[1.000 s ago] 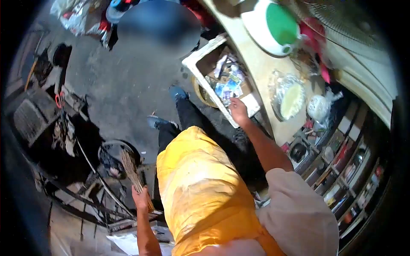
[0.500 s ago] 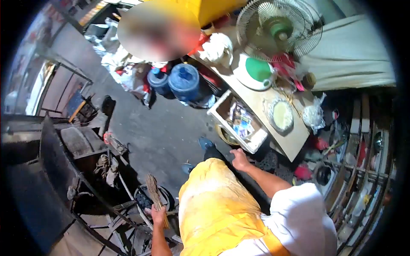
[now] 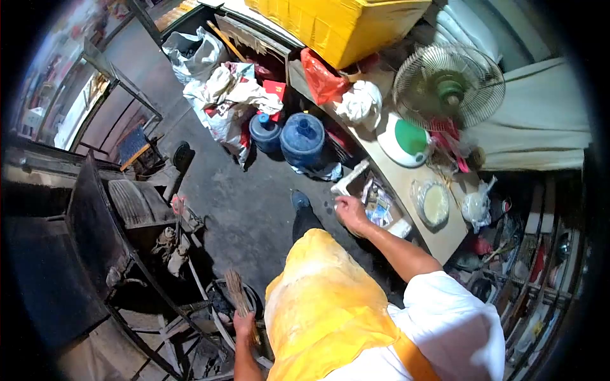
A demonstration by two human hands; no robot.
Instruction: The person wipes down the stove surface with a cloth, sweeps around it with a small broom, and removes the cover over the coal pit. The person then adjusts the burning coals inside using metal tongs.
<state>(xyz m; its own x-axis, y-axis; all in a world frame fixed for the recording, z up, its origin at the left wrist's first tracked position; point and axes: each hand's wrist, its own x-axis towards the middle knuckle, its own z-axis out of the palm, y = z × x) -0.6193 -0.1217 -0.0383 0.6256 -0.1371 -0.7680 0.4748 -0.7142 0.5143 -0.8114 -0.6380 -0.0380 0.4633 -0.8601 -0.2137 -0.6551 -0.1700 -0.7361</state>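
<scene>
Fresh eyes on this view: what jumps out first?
A bright yellow apron at bottom centre likely grabs the eye first, with the left hand beside it gripping a brush-like bundle. Next come the big yellow box at the top and the wire-caged fan at upper right.

Brush (image 3: pixel 236 289) rough, matt fibre; jugs (image 3: pixel 302 142) smooth, glossy plastic.

From the view's centre. Seven o'clock: brown straw brush (image 3: pixel 236 287) in left hand (image 3: pixel 243 324). Three: beige rectangular counter (image 3: pixel 447 239), bearing a round, pale, plastic-wrapped slab (image 3: pixel 435 205); white rectangular box (image 3: pixel 399 228) beside its nine-o'clock edge, right hand (image 3: pixel 350 213) at the box's nine. Twelve: large blue cylindrical plastic bottle (image 3: pixel 302 141), smaller blue bottle (image 3: pixel 264 136) at its nine.
</scene>
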